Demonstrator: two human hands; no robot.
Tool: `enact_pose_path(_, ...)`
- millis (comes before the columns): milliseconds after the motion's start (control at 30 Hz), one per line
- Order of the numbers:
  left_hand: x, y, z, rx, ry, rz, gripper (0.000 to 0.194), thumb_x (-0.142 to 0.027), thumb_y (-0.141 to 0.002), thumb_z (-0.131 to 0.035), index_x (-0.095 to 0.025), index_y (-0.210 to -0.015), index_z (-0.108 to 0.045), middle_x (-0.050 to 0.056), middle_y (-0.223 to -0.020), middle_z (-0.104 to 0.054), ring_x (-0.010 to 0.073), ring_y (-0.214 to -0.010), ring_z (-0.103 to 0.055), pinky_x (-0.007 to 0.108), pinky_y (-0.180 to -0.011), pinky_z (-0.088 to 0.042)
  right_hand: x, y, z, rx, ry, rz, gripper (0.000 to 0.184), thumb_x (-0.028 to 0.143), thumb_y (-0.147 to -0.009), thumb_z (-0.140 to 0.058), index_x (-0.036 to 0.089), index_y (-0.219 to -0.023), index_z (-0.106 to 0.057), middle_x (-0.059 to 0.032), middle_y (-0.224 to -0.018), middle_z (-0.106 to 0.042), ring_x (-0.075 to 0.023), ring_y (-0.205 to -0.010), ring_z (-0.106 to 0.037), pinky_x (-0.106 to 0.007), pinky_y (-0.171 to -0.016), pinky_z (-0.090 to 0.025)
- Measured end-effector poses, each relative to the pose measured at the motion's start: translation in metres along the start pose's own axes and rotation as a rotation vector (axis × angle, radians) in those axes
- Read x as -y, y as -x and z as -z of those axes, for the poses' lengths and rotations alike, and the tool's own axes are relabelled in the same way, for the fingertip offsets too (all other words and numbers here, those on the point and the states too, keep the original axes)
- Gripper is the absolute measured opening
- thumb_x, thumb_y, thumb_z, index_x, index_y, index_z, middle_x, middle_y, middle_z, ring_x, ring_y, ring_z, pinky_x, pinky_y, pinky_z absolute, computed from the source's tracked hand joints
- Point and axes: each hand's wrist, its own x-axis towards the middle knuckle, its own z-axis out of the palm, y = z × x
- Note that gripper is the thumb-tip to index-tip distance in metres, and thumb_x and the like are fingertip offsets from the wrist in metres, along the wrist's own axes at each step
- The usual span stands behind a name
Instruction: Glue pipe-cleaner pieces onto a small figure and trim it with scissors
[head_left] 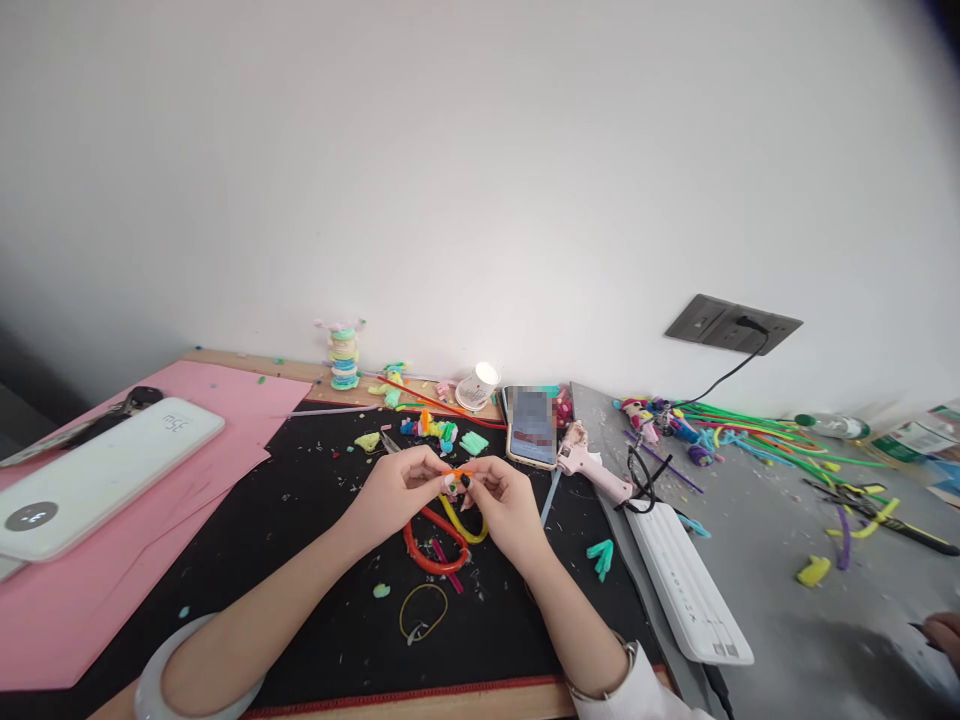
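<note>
My left hand [409, 482]: fingertips pinched on a small orange piece [453, 473], frame centre.
My right hand [504, 500]: pinching it too; 2 grips probably keep it steady.
Phone [531, 430]: right of centre, screen towards me, presumably for viewing.
Glue gun [589, 468]: just beside, likely for reach.

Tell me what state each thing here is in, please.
Left hand, pinching a small orange piece
Right hand, pinching it too
Phone, screen lit
White device at left, round display lit
Wall plug, in the socket
Paper cup, upright
Glue gun, lying on its side
Scissors, partly hidden; open or shut unclear
Rubber band, lying slack
</note>
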Motion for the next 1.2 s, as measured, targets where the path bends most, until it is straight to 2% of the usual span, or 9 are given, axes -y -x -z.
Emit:
enact_pose_path(400, 0.0028, 0.0019, -0.0009, -0.028, -0.049, -0.018, 0.017, -0.033, -0.074, -0.063, -0.016, -0.075, -0.063, 0.005, -0.075, -0.069, 0.0200, -0.073, -0.066, 0.031, -0.070, -0.052, 0.0044, 0.0028, 0.0010, 0.035, 0.041, 0.028, 0.013, 0.018, -0.075, -0.054, 0.016, -0.087, -0.060, -0.0004, -0.069, -0.061, -0.0113, -0.059, -0.058, -0.025, -0.061, -0.048)
enact_pose_path(933, 0.0051, 0.0015, -0.0028, -0.040, -0.157, -0.081, 0.013, -0.030, -0.076, -0.058, -0.017, -0.074, -0.063, 0.004, -0.073, -0.069, 0.0197, -0.069, -0.065, 0.031, -0.066, -0.052, -0.0022, 0.0009, -0.0006, -0.012, 0.124, 0.025, 0.010, 0.019, -0.077, -0.053, 0.017, -0.084, -0.060, 0.0004, -0.065, -0.059, -0.0116, -0.054, -0.055, -0.024, -0.056, -0.047)
enact_pose_path(1067, 0.0040, 0.0018, -0.0023, -0.022, -0.102, -0.041, 0.015, -0.031, -0.077, -0.059, -0.017, -0.079, -0.064, 0.005, -0.080, -0.070, 0.0206, -0.075, -0.066, 0.033, -0.072, -0.052, -0.0027, -0.0007, 0.0004, -0.039, 0.117, 0.018, 0.010, 0.018, -0.077, -0.052, 0.017, -0.083, -0.060, 0.0009, -0.063, -0.058, -0.0115, -0.053, -0.055, -0.024, -0.054, -0.046)
enact_pose_path(1200, 0.0020, 0.0006, -0.0006, 0.008, -0.010, -0.001, 0.018, -0.033, -0.077, -0.059, -0.017, -0.084, -0.065, 0.005, -0.083, -0.070, 0.0208, -0.079, -0.066, 0.034, -0.076, -0.052, 0.0002, -0.0021, 0.0023, -0.025, 0.017, -0.017, 0.011, 0.020, -0.076, -0.054, 0.016, -0.083, -0.060, 0.0005, -0.065, -0.060, -0.0107, -0.053, -0.055, -0.025, -0.056, -0.048)
